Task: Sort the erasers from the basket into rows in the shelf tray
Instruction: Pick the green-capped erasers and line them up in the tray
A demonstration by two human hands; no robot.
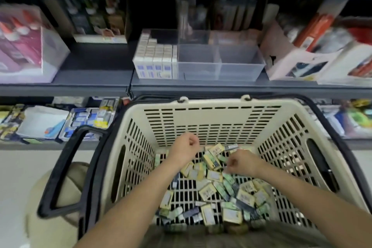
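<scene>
**Checker:** Report from the nearest point outward.

**Operator:** My two forearms come in from the near edge and reach down into the basket (pixel 211 104). My left hand (pixel 186 148) is over the far left part of the basket floor, with its fingers curled inward. My right hand (pixel 241 162) is just to the right of it and slightly nearer, also with its fingers curled.

**Checker:** State of each grip?

**Operator:** Left: a tight curl. Blur hides the inside, so I cannot tell whether it holds anything. Right: curled just above the loose erasers (pixel 217 189). A small grey piece (pixel 231 147) shows just beyond the fingertips. I cannot tell whether I am pinching it.

**Checker:** Location of the stock?

**Operator:** The loose erasers lie jumbled across the basket floor, mostly centre and right, under and near both hands. The shelf tray (pixel 221 70) is clear plastic with dividers. It stands on the shelf (pixel 90 84) directly beyond the basket. Its left compartment holds the rowed erasers (pixel 155 60), packed upright side by side. One black handle (pixel 60 177) hangs out to the left of the basket.
</scene>
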